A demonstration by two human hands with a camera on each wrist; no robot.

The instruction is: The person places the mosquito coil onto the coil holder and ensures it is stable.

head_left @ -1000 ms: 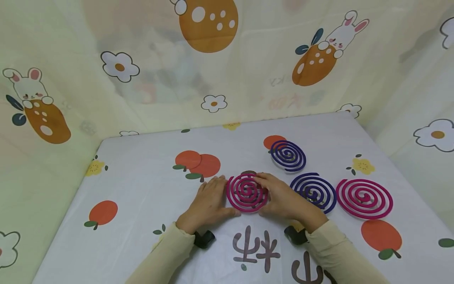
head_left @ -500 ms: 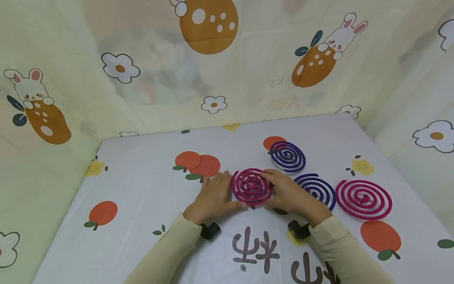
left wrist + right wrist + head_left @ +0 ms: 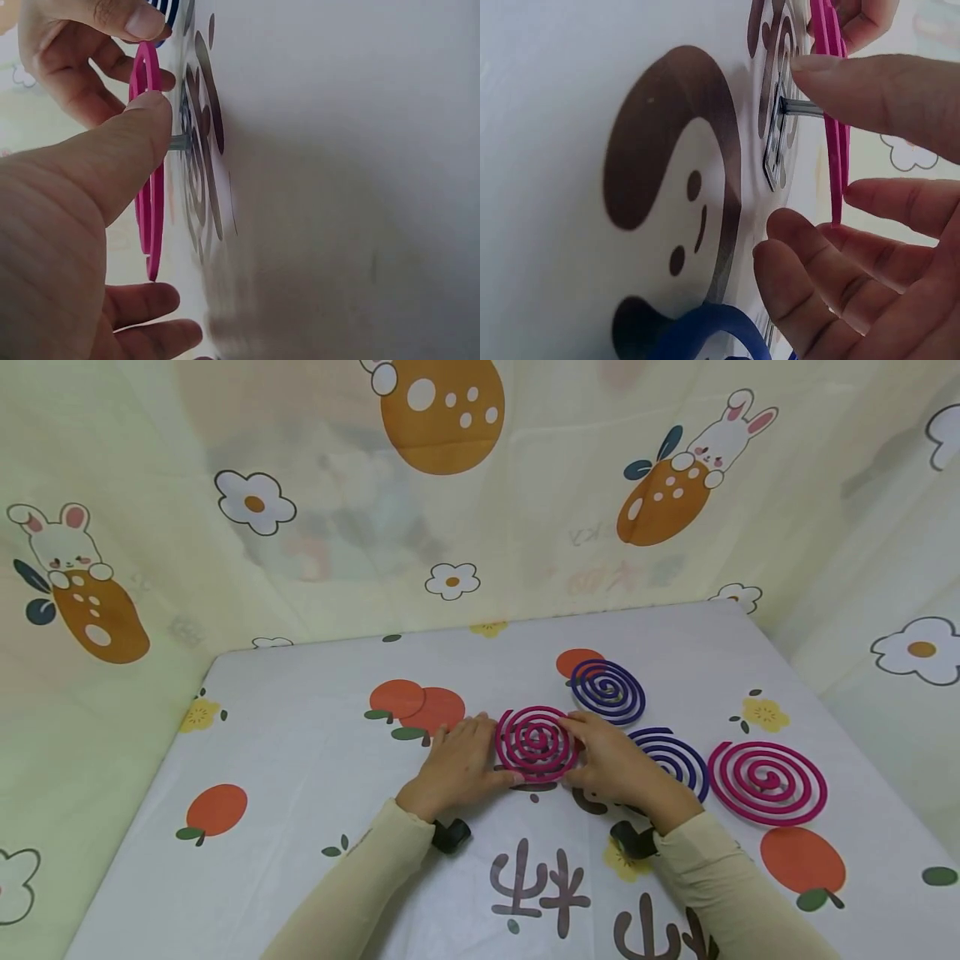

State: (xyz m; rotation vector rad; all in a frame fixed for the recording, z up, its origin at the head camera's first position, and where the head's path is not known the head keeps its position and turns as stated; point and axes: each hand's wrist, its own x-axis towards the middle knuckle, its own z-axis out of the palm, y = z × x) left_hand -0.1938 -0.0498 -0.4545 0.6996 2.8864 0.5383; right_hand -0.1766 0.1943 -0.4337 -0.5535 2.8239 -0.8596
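A pink spiral mosquito coil lies flat between my two hands, near the middle of the table. My left hand holds its left rim, with the thumb along the near edge. On the opposite side my right hand grips the rim between thumb and fingers. In the right wrist view, a small metal stand supports the coil above the tabletop. The left wrist view shows the coil edge-on, with the left thumb on it and some fingers hidden behind.
A dark blue coil lies behind my right hand. A second blue coil is partly covered by that hand, and another pink coil sits to its right. The printed white tablecloth meets a patterned curtain at the back.
Both hands have moved the pink coil away from me and slightly right. It now sits closer to the rear blue coil. The other coils have stayed put.
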